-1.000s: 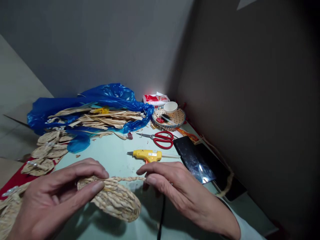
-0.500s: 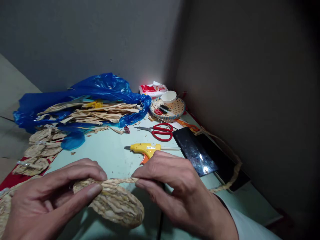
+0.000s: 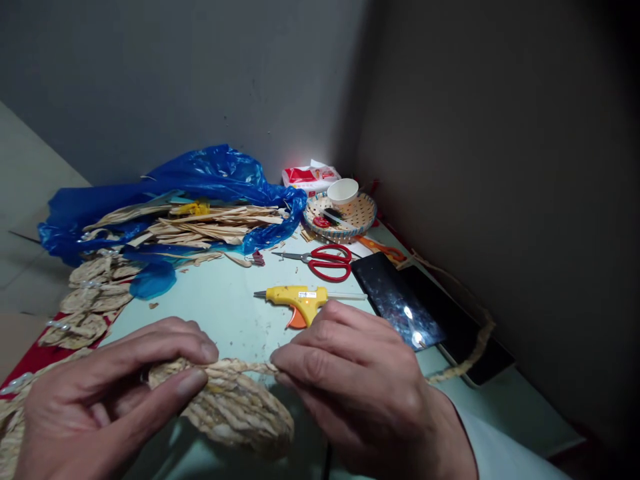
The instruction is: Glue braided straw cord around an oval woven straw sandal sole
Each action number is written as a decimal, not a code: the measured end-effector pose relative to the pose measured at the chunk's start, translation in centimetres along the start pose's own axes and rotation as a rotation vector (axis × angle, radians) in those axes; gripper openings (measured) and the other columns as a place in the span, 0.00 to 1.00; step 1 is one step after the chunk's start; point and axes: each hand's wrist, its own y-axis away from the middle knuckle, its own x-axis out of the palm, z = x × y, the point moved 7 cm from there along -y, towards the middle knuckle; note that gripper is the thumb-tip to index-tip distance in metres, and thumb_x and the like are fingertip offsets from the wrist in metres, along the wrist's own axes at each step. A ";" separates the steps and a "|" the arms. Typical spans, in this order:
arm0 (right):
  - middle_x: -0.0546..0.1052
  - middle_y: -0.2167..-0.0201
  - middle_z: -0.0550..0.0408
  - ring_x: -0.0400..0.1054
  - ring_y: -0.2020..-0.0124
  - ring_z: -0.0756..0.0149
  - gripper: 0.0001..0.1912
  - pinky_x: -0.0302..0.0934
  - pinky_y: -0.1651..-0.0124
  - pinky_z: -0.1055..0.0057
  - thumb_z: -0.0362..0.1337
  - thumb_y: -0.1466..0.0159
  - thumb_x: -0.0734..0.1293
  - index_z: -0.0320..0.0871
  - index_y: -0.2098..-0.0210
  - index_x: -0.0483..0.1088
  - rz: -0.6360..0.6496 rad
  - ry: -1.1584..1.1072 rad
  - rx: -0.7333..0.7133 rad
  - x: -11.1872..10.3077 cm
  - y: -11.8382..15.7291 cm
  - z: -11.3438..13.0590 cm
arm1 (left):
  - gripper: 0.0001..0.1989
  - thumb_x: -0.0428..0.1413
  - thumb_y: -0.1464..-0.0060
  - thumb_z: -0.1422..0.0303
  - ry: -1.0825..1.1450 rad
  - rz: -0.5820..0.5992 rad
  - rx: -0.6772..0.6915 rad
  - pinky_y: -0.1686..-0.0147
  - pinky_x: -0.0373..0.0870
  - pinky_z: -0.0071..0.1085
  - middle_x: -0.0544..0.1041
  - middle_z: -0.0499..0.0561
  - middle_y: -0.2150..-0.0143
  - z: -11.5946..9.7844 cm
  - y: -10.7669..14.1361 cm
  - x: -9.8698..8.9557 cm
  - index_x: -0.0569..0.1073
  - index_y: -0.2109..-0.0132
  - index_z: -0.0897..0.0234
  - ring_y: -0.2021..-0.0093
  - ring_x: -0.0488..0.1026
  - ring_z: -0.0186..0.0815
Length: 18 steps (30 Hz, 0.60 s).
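Between thumb and fingers, my left hand pinches the upper left end of an oval piece of coiled straw cord. The free cord runs along the piece's top edge to my right hand, whose thumb and forefinger are closed on it. Beyond my right wrist, the cord reappears and loops over the dark devices. Just past my right knuckles lies a yellow glue gun with an orange trigger. Red-handled scissors rest behind it, blades to the left.
A blue plastic bag holds dry straw strips at the back left. Woven pieces with beads line the left edge. Behind the scissors are a basket, a white bowl and a tissue pack. A black phone lies right.
My right hand has turned slightly over the cord, its back now facing up more. The view has shifted a little, moving the table items slightly right. Both hands keep their hold.
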 end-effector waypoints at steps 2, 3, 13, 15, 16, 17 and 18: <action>0.79 0.74 0.50 0.66 0.73 0.65 0.08 0.62 0.69 0.65 0.25 0.35 0.66 0.32 0.65 0.80 0.027 -0.021 0.011 0.1 0.0 0.0 | 0.03 0.66 0.53 0.58 -0.021 -0.001 0.009 0.64 0.78 0.33 0.81 0.43 0.69 -0.2 -0.1 0.1 0.81 0.68 0.42 0.65 0.80 0.39; 0.79 0.74 0.49 0.66 0.73 0.65 0.08 0.62 0.69 0.66 0.26 0.34 0.66 0.31 0.64 0.79 0.026 -0.036 0.017 0.1 0.0 0.0 | 0.02 0.66 0.53 0.58 -0.022 -0.001 0.024 0.65 0.78 0.33 0.81 0.43 0.69 -0.5 -0.2 0.1 0.81 0.69 0.43 0.66 0.80 0.38; 0.79 0.69 0.47 0.69 0.68 0.65 0.11 0.67 0.60 0.69 0.23 0.33 0.65 0.29 0.56 0.79 0.038 -0.194 0.108 0.4 0.0 -0.3 | 0.03 0.65 0.52 0.57 -0.048 0.045 0.019 0.79 0.72 0.27 0.81 0.45 0.69 -1.4 -0.3 1.2 0.81 0.70 0.46 0.70 0.80 0.39; 0.79 0.70 0.46 0.69 0.68 0.64 0.11 0.66 0.61 0.68 0.23 0.34 0.65 0.27 0.56 0.79 0.024 -0.170 0.099 0.4 0.1 -0.3 | 0.03 0.65 0.51 0.56 -0.072 0.039 -0.002 0.81 0.69 0.24 0.81 0.43 0.68 -1.1 -0.2 1.3 0.81 0.69 0.45 0.69 0.80 0.37; 0.79 0.70 0.46 0.69 0.68 0.64 0.10 0.66 0.62 0.67 0.23 0.34 0.66 0.28 0.57 0.79 0.026 -0.165 0.104 0.5 0.1 -0.4 | 0.04 0.65 0.51 0.56 -0.083 0.032 -0.002 0.80 0.70 0.23 0.81 0.43 0.68 -1.0 -0.2 1.3 0.81 0.69 0.45 0.69 0.80 0.36; 0.79 0.70 0.46 0.69 0.68 0.63 0.10 0.66 0.62 0.67 0.24 0.34 0.66 0.28 0.57 0.79 0.027 -0.164 0.108 0.5 0.2 -0.4 | 0.04 0.65 0.52 0.56 -0.091 0.021 0.003 0.78 0.71 0.23 0.81 0.43 0.68 -1.0 -0.1 1.3 0.81 0.69 0.45 0.69 0.79 0.35; 0.79 0.70 0.46 0.69 0.68 0.63 0.10 0.66 0.63 0.67 0.24 0.33 0.66 0.28 0.57 0.79 0.030 -0.165 0.112 0.6 0.2 -0.5 | 0.04 0.65 0.52 0.56 -0.091 0.008 0.011 0.76 0.73 0.23 0.81 0.42 0.68 -1.0 -0.1 1.3 0.81 0.70 0.45 0.69 0.79 0.35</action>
